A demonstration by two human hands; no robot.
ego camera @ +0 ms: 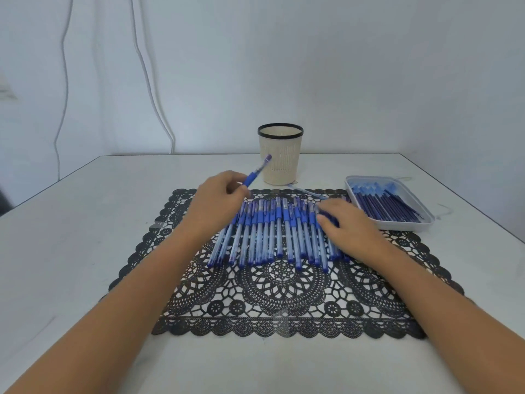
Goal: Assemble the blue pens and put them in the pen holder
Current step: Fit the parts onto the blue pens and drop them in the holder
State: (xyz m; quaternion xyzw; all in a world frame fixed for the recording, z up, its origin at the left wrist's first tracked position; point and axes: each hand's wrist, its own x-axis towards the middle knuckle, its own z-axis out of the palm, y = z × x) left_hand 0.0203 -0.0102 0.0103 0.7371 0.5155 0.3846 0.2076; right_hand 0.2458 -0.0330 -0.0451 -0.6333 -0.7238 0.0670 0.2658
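Several blue pens (272, 234) lie side by side in a row on a black lace placemat (284, 297). My left hand (216, 203) holds one blue pen (257, 172) by its grip, tip end pointing up toward the cream pen holder (280, 155), which stands behind the mat with a black rim. My right hand (349, 226) rests on the right end of the pen row, its fingers curled over a pen there. What exactly lies under its fingers is hidden.
A white tray (426, 223) at the right holds several dark blue refills and caps. One loose clear pen part (306, 191) lies at the mat's far edge. The white table (71, 251) meets a wall where cables hang at the back left.
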